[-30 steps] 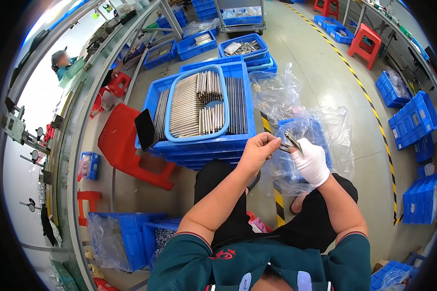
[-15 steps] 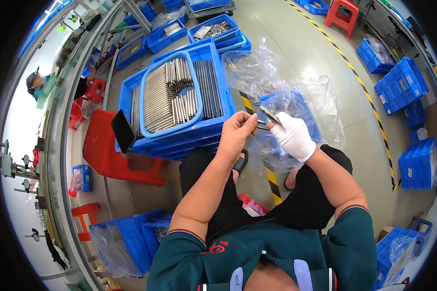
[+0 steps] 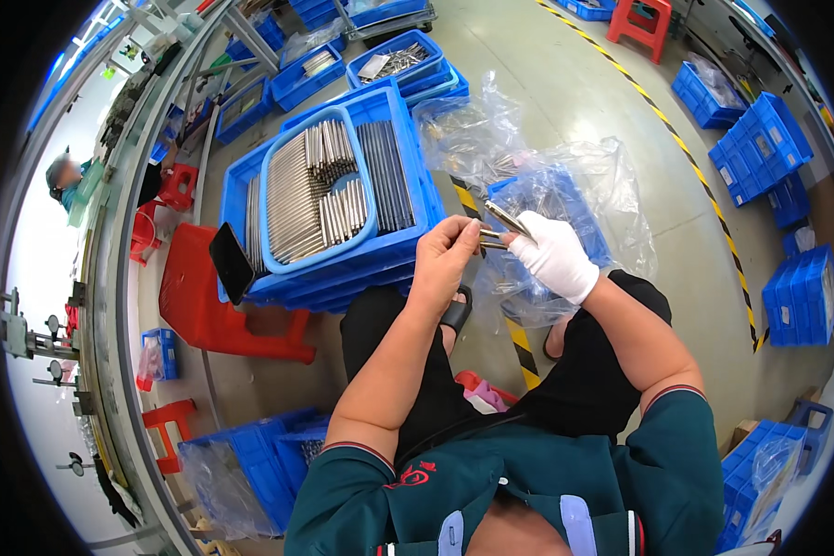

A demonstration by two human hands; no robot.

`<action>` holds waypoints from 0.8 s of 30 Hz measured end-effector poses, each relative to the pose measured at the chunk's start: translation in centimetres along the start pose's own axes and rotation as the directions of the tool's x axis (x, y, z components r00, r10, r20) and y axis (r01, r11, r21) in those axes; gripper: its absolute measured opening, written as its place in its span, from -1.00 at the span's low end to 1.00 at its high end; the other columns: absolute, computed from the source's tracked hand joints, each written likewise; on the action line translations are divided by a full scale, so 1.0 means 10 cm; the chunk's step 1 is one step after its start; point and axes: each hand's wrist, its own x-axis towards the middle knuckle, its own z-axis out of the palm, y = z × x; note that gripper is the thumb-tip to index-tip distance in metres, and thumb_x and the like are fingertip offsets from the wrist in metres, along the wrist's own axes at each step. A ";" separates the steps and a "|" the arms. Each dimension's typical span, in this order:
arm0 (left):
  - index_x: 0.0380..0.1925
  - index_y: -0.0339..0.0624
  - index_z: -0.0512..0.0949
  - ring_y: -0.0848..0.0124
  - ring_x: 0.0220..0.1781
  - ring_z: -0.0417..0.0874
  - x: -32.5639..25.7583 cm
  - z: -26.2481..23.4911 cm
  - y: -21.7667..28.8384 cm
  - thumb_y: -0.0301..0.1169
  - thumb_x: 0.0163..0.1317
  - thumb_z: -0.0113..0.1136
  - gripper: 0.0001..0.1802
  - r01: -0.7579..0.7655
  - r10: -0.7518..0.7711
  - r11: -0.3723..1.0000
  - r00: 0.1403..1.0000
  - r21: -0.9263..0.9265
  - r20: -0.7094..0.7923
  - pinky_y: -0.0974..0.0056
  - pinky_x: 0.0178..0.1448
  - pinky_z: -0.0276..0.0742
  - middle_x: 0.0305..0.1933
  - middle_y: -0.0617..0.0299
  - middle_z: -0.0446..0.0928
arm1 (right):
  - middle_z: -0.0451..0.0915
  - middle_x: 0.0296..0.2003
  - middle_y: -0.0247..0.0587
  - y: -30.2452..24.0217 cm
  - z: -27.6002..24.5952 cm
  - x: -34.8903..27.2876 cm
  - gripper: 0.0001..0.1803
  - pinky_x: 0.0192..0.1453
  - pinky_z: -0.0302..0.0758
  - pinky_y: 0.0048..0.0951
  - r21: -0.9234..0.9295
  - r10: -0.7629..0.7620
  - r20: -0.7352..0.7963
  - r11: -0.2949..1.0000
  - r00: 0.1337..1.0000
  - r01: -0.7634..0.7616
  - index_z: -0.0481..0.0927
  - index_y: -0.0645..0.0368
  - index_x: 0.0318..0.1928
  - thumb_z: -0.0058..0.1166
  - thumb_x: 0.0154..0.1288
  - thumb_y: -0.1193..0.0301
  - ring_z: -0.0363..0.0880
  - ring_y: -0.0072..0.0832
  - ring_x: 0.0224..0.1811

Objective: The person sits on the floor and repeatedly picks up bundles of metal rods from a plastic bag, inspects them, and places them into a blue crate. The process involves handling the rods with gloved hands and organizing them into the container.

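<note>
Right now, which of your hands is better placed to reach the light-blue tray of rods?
Probably the left hand: both hands touch metal rods, but it sits nearer the light-blue tray; the gloved right hand is farther.

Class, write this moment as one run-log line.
Left hand: bare, pinched at metal rods | Right hand: gloved, gripping metal rods | Nearby: light-blue tray

Silver slim metal rods [image 3: 507, 219]: shiny, bunched, slanted, in right-hand fingers [image 3: 532, 250], right of light-blue rounded plastic tray [image 3: 372, 215], ends on tray side. Thin shiny metal pieces [image 3: 492, 238]: nearly crosswise, just beside rods, pinched by left-hand fingers [image 3: 463, 239], also right of tray. Exact count unclear.
</note>
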 end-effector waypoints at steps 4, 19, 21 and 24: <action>-0.31 -0.34 0.57 0.64 -0.41 0.40 0.00 0.00 -0.03 -0.35 0.28 0.15 -0.78 -0.102 0.105 0.984 0.994 0.148 -0.013 0.53 -0.34 0.27 -0.48 0.38 0.45 | 0.42 -0.59 -0.04 0.04 0.01 0.00 -0.77 -0.42 0.37 -0.32 0.060 0.000 0.030 0.998 1.000 -0.002 0.48 0.22 -0.33 0.09 0.25 0.29 0.39 -0.23 -0.57; -0.32 -0.29 0.54 0.61 -0.56 0.35 0.02 0.00 0.03 -0.34 0.28 0.17 -0.79 0.070 -0.060 0.973 0.997 -0.218 0.049 0.49 -0.47 0.23 -0.58 0.34 0.44 | 0.35 -0.57 -0.44 -0.02 -0.19 -0.03 -0.63 -0.39 0.24 -0.53 0.450 0.218 0.413 0.795 0.884 -0.406 0.53 0.25 -0.40 0.03 0.30 0.15 0.24 -0.66 -0.48; -0.31 -0.30 0.54 0.60 -0.57 0.36 0.01 -0.03 0.02 -0.35 0.28 0.17 -0.80 0.090 -0.074 0.968 0.994 -0.232 0.076 0.48 -0.47 0.24 -0.59 0.32 0.43 | 0.36 -0.57 -0.44 -0.04 -0.18 -0.02 -0.63 -0.39 0.24 -0.53 0.437 0.205 0.424 0.807 0.882 -0.398 0.53 0.24 -0.39 0.03 0.30 0.15 0.24 -0.66 -0.48; -0.32 -0.30 0.54 0.58 -0.57 0.37 0.02 -0.05 0.02 -0.36 0.26 0.18 -0.81 0.098 -0.073 0.965 0.991 -0.242 0.109 0.47 -0.46 0.26 -0.59 0.30 0.45 | 0.37 -0.56 -0.46 -0.01 -0.18 -0.01 -0.65 -0.42 0.23 -0.54 0.443 0.197 0.436 0.803 0.878 -0.400 0.55 0.23 -0.38 0.04 0.30 0.16 0.24 -0.68 -0.49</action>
